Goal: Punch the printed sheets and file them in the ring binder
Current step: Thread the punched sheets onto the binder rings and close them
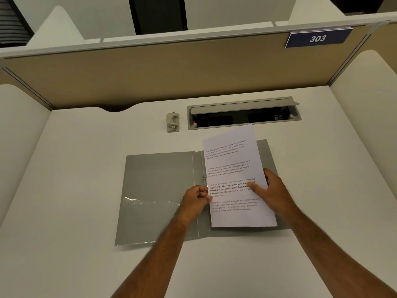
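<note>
Two hands steady your sheets (234,179) over the open binder's (159,190) right half: left grip (196,198) pinches their ringward edge, right grip (271,190) clasps the far edge, likely to line holes with the rings (204,177).

one ring binder (159,190), one printed sheet (234,168), one hole punch (173,122), two hands

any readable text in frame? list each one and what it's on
"303": white digits on the blue sign on the cubicle partition.
"Village life is a peaceful, close-knit, and nature-connected way of living...": repeated paragraph on the printed sheet; remaining lines too small to read reliably.
Hole punch and ring binder: no readable text.
</note>
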Demonstrator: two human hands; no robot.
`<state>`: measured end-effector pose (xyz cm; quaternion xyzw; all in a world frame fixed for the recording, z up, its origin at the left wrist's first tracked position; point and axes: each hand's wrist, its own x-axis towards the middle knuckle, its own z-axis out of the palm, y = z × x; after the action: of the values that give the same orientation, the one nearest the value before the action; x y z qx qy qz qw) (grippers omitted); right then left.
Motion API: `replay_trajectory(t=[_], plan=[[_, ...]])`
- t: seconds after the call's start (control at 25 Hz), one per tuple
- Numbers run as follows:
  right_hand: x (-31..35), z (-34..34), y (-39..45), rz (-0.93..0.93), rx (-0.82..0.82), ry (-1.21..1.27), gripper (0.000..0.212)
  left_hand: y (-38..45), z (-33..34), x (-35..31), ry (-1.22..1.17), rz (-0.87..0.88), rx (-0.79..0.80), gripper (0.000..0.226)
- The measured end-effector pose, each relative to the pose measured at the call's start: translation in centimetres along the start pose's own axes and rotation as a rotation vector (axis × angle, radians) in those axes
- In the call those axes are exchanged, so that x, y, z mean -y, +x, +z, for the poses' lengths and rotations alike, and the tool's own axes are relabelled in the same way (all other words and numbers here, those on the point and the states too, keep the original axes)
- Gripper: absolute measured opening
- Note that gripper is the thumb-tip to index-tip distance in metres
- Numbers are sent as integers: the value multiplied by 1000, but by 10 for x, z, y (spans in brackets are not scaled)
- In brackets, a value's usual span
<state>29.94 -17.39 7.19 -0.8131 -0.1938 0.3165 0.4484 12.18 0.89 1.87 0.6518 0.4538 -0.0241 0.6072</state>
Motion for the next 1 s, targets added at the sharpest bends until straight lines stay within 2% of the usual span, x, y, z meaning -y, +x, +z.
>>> replay_trajectory(t=[0.36, 0.6, 1.0], plan=[[-8, -4, -6, -9, -2, -29, 39, -4, 3, 4, 39, 15, 44, 17], [-10, -8, -5, -9, -10, -27, 40, -1, 3, 3, -21, 4, 64, 14], [-11, -4, -4, -7, -4, -9, 36, 4, -1, 5, -17, -28, 89, 16]])
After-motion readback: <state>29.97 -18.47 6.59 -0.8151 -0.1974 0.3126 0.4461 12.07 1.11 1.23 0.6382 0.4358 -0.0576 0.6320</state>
